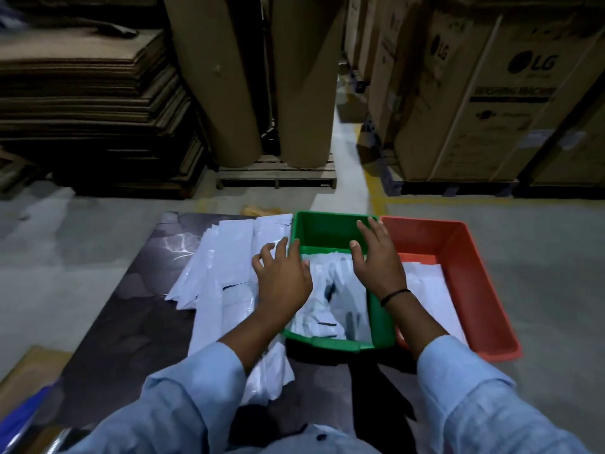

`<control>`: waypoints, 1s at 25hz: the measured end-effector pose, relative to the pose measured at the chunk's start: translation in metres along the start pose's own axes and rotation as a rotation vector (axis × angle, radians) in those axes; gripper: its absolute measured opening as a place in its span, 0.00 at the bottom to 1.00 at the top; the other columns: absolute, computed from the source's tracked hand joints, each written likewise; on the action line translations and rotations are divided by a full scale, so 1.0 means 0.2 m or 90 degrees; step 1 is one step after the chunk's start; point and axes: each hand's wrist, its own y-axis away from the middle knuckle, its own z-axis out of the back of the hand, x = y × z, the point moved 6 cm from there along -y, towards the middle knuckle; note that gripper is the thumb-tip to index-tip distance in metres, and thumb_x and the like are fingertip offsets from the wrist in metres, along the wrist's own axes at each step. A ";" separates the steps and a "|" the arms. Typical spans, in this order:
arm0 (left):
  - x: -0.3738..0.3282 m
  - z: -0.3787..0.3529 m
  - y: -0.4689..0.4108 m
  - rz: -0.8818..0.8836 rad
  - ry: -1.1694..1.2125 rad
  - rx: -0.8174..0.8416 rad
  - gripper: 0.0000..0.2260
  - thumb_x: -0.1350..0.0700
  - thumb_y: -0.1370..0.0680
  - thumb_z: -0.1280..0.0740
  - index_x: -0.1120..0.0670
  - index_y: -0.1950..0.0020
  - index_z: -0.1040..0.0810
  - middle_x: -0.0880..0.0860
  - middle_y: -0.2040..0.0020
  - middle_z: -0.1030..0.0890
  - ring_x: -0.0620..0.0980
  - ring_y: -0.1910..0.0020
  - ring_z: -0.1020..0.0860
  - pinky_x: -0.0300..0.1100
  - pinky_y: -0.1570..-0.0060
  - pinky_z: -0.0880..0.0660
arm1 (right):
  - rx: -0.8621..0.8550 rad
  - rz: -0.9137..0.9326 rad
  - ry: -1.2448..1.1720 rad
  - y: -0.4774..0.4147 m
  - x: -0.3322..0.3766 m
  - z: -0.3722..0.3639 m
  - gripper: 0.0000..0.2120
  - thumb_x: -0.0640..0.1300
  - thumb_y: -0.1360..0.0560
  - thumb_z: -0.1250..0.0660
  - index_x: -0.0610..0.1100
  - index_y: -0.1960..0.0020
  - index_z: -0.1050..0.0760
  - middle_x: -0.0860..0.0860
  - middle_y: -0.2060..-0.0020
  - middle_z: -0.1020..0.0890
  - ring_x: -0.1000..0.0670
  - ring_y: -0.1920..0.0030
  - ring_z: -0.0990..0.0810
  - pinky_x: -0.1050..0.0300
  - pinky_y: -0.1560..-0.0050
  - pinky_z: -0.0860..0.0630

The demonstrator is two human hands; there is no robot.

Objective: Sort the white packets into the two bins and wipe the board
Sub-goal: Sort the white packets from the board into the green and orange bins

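Left hand [283, 276], fingers spread, over green bin's [327, 229] left rim. Right hand [376, 262], fingers straight, holding nothing, above its interior. Red bin [474, 276] just beside its right wall.

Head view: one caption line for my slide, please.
Left hand and right hand open at the green bin; packets on the board, red bin beside.
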 end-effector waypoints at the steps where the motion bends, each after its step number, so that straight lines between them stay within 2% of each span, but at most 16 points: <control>1: 0.08 0.01 0.01 0.008 0.000 0.005 0.24 0.47 0.23 0.42 0.52 0.28 0.26 0.54 0.27 0.27 0.61 0.31 0.31 0.58 0.35 0.39 | 0.007 0.004 -0.003 0.00 0.05 -0.05 0.23 0.45 0.20 0.36 0.43 0.26 0.31 0.44 0.25 0.34 0.44 0.22 0.41 0.47 0.24 0.41; 4: 0.36 0.03 0.03 0.041 0.003 0.035 0.22 0.47 0.20 0.41 0.51 0.26 0.28 0.53 0.25 0.30 0.61 0.29 0.34 0.58 0.33 0.42 | 0.013 0.009 -0.012 0.02 0.23 -0.20 0.22 0.45 0.20 0.36 0.42 0.27 0.30 0.44 0.25 0.33 0.43 0.22 0.41 0.47 0.25 0.39; 11: 0.89 0.01 0.11 0.089 0.035 0.078 0.19 0.50 0.19 0.35 0.51 0.28 0.26 0.52 0.25 0.28 0.60 0.29 0.33 0.58 0.33 0.41 | 0.066 0.033 0.016 0.13 0.62 -0.55 0.22 0.47 0.19 0.38 0.43 0.26 0.31 0.44 0.25 0.33 0.44 0.22 0.42 0.48 0.27 0.36; 16: 1.10 -0.06 0.16 0.074 0.052 0.166 0.20 0.47 0.17 0.41 0.46 0.24 0.31 0.48 0.21 0.35 0.55 0.26 0.37 0.56 0.29 0.43 | 0.098 0.052 0.076 0.25 0.84 -0.74 0.24 0.48 0.21 0.40 0.42 0.26 0.32 0.41 0.25 0.34 0.39 0.24 0.38 0.43 0.27 0.33; 20: 1.17 -0.10 0.18 0.055 0.088 0.215 0.21 0.46 0.16 0.42 0.44 0.22 0.35 0.47 0.19 0.39 0.54 0.24 0.41 0.55 0.26 0.46 | 0.134 0.068 0.171 0.44 0.97 -0.85 0.27 0.48 0.23 0.36 0.41 0.26 0.33 0.39 0.25 0.35 0.37 0.24 0.38 0.41 0.28 0.32; 23: 1.20 -0.12 0.19 0.039 0.098 0.246 0.23 0.46 0.16 0.43 0.44 0.21 0.38 0.47 0.18 0.42 0.54 0.23 0.43 0.56 0.25 0.48 | 0.170 0.071 0.248 0.59 1.02 -0.92 0.33 0.53 0.23 0.37 0.38 0.23 0.38 0.36 0.24 0.37 0.36 0.23 0.44 0.40 0.27 0.35; 25: 1.20 -0.13 0.20 0.021 0.086 0.259 0.24 0.45 0.16 0.43 0.44 0.20 0.40 0.48 0.18 0.44 0.54 0.22 0.44 0.57 0.25 0.49 | 0.230 0.032 0.273 0.66 1.00 -0.99 0.38 0.61 0.22 0.43 0.40 0.20 0.47 0.36 0.21 0.47 0.35 0.21 0.53 0.39 0.23 0.43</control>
